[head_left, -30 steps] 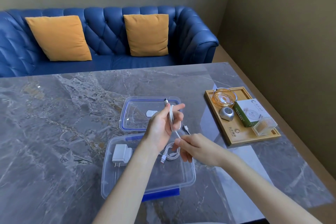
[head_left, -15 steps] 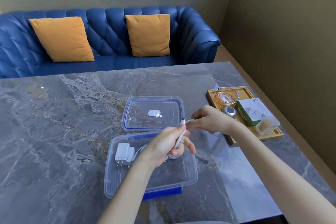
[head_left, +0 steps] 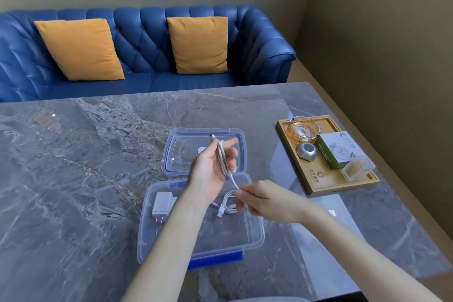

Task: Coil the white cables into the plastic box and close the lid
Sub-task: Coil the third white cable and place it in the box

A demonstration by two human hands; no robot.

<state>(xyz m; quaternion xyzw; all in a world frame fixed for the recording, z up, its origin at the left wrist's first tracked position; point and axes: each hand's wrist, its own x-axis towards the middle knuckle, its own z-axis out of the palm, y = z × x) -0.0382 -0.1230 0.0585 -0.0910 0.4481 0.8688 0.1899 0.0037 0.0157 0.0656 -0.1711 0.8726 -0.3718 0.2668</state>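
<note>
Left hand (head_left: 210, 167): raised above the far end of the plastic box (head_left: 255, 240), palm up, thumb pressing several gathered loops of white cable (head_left: 222, 162) against the fingers; index finger extended, the rest loosely curled. One plug end sticks up past the fingertips.

Right hand (head_left: 264, 200): lower and to the right, over the box, thumb and forefinger pinching the free run of the same cable just below the loops. Hands are close together but not touching, joined by the cable.

Items, left to right:
- White charger plug (head_left: 161, 205), lying flat inside the box at its left end.
- Second white cable (head_left: 226, 206), already coiled, lying in the box beneath the hands, USB end pointing toward the viewer.
- Lid (head_left: 241, 144), off, lying flat on the marble table (head_left: 73, 179) just behind the box, partly hidden by the left hand.
- Wooden tray (head_left: 318, 184) well to the right, holding a glass dish, a small grey object, a green-and-white carton and a clear case.

Step in hand, as judged: winding the second cable into a hank; one cable stowed, lid step not yet begun.

Next move likely calls for feeding the remaining slack around the left fingers, keeping thumb pressure so loops do not spring loose, then lowering the bundle into the box beside the first coil.
</note>
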